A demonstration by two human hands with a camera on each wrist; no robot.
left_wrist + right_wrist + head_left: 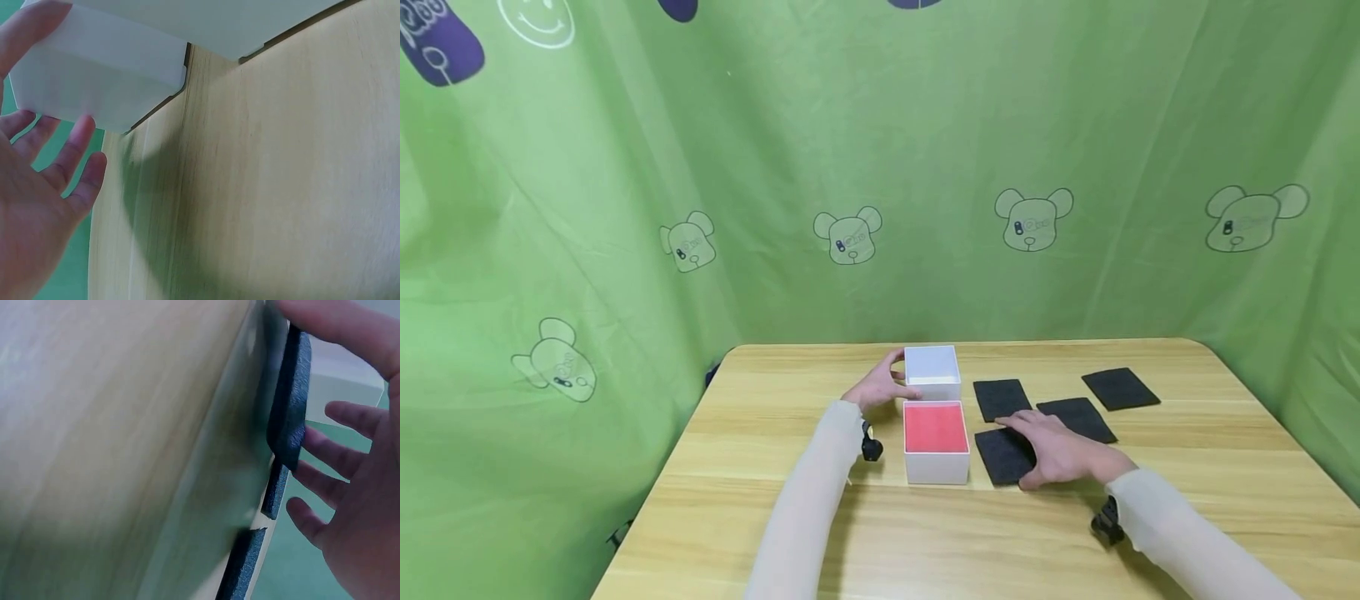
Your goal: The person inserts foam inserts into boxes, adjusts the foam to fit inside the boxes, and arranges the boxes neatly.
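My left hand (880,386) holds the far white box (932,390) at its left side, thumb on the front face and fingers toward the back. That box looks white inside. In the left wrist view, the thumb overlaps the box wall and the other fingers spread along its edge. My right hand (1060,448) spans the nearest black foam pad (1002,457), with thumb at its near edge and fingertips at its far side. In the right wrist view, this thick pad (292,394) sits between thumb and fingers. A second white box with a red inside (935,429) stands just in front of the first.
More black pads lie to the right: one beside the far box (1000,398), another beyond my right hand (1078,418), and one farther right (1120,388). The wooden table (760,467) ends at a green curtain (925,283) behind it.
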